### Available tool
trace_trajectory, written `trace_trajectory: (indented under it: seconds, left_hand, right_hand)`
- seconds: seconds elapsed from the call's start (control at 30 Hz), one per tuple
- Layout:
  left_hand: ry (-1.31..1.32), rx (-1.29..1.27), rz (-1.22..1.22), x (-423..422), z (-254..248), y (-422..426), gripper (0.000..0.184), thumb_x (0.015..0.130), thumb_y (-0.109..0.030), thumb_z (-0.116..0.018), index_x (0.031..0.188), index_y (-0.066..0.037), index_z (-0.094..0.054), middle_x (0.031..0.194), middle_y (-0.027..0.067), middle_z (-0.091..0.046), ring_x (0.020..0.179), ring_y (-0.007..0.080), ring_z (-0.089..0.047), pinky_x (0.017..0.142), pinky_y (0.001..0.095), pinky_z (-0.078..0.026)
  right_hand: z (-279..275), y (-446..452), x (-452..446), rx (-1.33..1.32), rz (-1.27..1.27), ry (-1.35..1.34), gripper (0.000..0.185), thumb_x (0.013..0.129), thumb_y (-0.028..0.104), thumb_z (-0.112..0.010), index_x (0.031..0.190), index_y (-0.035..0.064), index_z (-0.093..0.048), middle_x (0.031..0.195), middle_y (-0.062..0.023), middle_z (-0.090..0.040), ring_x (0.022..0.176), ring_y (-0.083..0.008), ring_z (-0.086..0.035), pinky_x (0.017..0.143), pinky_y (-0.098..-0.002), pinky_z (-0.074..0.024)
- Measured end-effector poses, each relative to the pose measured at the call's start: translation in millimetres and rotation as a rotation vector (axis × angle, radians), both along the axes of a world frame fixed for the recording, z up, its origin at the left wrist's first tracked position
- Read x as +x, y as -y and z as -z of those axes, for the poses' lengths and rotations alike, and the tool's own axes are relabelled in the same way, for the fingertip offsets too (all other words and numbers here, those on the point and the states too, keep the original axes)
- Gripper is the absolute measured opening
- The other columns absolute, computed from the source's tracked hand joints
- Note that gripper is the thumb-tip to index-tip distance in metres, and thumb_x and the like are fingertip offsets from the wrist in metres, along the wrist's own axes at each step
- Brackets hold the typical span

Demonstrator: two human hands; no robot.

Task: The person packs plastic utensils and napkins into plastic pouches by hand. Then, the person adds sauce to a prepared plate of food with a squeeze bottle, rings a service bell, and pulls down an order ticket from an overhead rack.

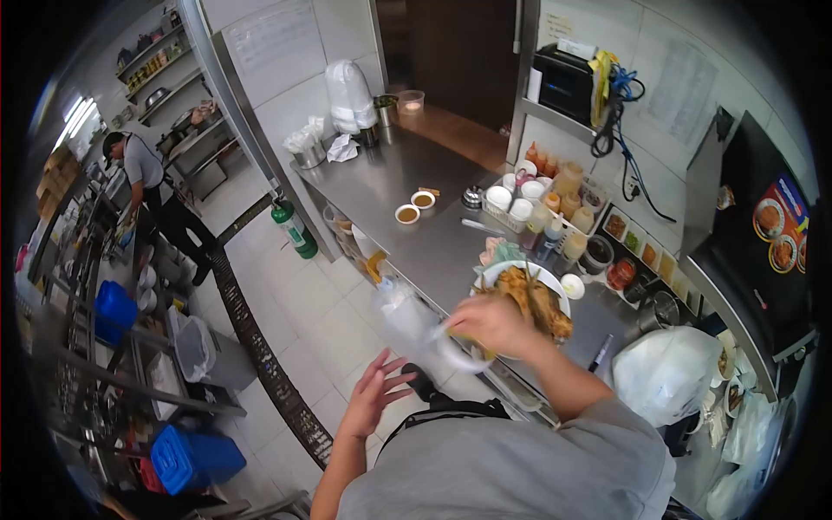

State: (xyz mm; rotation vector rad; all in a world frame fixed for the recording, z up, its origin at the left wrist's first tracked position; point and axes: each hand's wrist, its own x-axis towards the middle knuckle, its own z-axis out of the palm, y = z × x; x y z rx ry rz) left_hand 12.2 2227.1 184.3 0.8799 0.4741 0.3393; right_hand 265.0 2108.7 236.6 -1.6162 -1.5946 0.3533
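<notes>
1. Nearest us is our grey shirt (520, 459), soft, matte cloth.
2. Our right grip (496, 325) is narrow, seemingly pinched on a white item (465, 357) (too blurred for us to tell what it is). Our left grip (379, 392) is wide, fingers spread, holding nothing.
3. The fried pieces (548, 310) lie heaped on a round white plate (555, 282) on the table (368, 178), just beyond our right grip.
4. We judge the step in hand as handling the white item beside the plate; the next move calls for a steady wrist, clear of the rim.
5. The food looks craggy and golden-brown; the table is smooth metal; the plastic bag (663, 373) is crinkled and translucent.
</notes>
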Motion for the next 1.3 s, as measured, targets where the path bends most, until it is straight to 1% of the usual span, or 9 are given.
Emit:
trace_trajectory:
  seconds: [0.1,0.23,0.43,0.57,0.73,0.93,1.07,1.2,1.3]
  left_hand:
    - [0.009,0.076,0.085,32,-12,-49,0.044,0.096,-0.024,-0.047,0.133,-0.001,-0.040,0.126,0.0162,-0.053,0.110,0.0272,-0.057,0.091,0.0384,-0.048]
    - [-0.108,0.000,-0.227,2,0,-141,0.028,0.096,-0.016,-0.044,0.114,0.003,-0.052,0.105,0.0134,-0.063,0.097,0.0247,-0.062,0.088,0.0360,-0.050]
    - [-0.111,-0.109,-0.554,-57,6,-230,0.026,0.096,-0.014,-0.043,0.112,0.004,-0.052,0.106,0.0150,-0.062,0.097,0.0233,-0.063,0.089,0.0348,-0.051]
    - [0.003,-0.191,-0.692,-96,20,-279,0.031,0.096,-0.019,-0.042,0.115,0.005,-0.051,0.107,0.0146,-0.062,0.097,0.0231,-0.062,0.090,0.0338,-0.050]
    - [0.027,-0.216,-0.705,-154,35,-368,0.035,0.097,-0.023,-0.041,0.118,0.004,-0.051,0.109,0.0131,-0.061,0.101,0.0216,-0.061,0.091,0.0333,-0.048]
    - [-0.240,0.169,-0.410,-223,37,-503,0.039,0.094,-0.020,-0.048,0.127,0.002,-0.047,0.119,0.0098,-0.057,0.103,0.0211,-0.059,0.092,0.0306,-0.045]
    - [-0.754,0.726,-0.630,-241,29,-578,0.056,0.084,-0.017,-0.062,0.133,0.003,-0.041,0.111,0.0171,-0.059,0.090,0.0242,-0.061,0.078,0.0330,-0.050]
    - [-0.768,0.891,-0.589,-266,31,-644,0.072,0.077,-0.010,-0.070,0.139,-0.003,-0.034,0.107,0.0166,-0.062,0.085,0.0251,-0.063,0.073,0.0326,-0.052]
    - [-0.753,0.925,-0.837,-280,32,-693,0.076,0.075,-0.010,-0.073,0.139,-0.006,-0.033,0.107,0.0154,-0.063,0.086,0.0281,-0.063,0.074,0.0361,-0.051]
  right_hand:
    - [36,-104,-38,0.114,-0.153,0.215,0.016,0.076,0.012,-0.064,0.091,0.0087,-0.068,0.085,-0.0063,-0.066,0.082,-0.0270,-0.061,0.073,-0.0361,-0.0496]
    - [46,-215,-74,0.133,-0.354,0.158,0.018,0.075,0.012,-0.061,0.092,0.0080,-0.066,0.089,-0.0071,-0.066,0.085,-0.0276,-0.060,0.075,-0.0371,-0.0486]
    - [52,-378,-136,0.052,-0.645,-0.014,0.015,0.078,0.016,-0.064,0.088,0.0057,-0.067,0.074,-0.0095,-0.064,0.069,-0.0277,-0.061,0.064,-0.0376,-0.0502]
    - [59,-468,-179,-0.196,-0.933,-0.034,0.013,0.078,0.013,-0.062,0.084,0.0029,-0.067,0.077,-0.0111,-0.063,0.073,-0.0270,-0.061,0.068,-0.0356,-0.0499]
    - [74,-561,-234,-0.083,-1.030,0.010,0.012,0.078,0.010,-0.061,0.084,0.0013,-0.065,0.084,-0.0125,-0.061,0.078,-0.0279,-0.060,0.070,-0.0369,-0.0486]
    - [70,-666,-292,-0.273,-0.819,-0.109,0.009,0.076,0.006,-0.063,0.083,0.0012,-0.060,0.081,-0.0136,-0.057,0.081,-0.0318,-0.056,0.073,-0.0390,-0.0457]
    - [75,-723,-320,-0.095,-0.715,-0.028,0.007,0.076,0.006,-0.063,0.079,0.0016,-0.058,0.079,-0.0127,-0.057,0.080,-0.0322,-0.054,0.071,-0.0404,-0.0444]
    - [72,-783,-350,0.035,-0.673,0.033,0.007,0.076,0.006,-0.063,0.080,0.0019,-0.058,0.078,-0.0121,-0.057,0.079,-0.0325,-0.054,0.070,-0.0416,-0.0441]
    - [73,-842,-365,0.112,-0.686,0.082,0.006,0.077,0.006,-0.062,0.081,0.0022,-0.059,0.081,-0.0124,-0.058,0.080,-0.0333,-0.054,0.071,-0.0419,-0.0442]
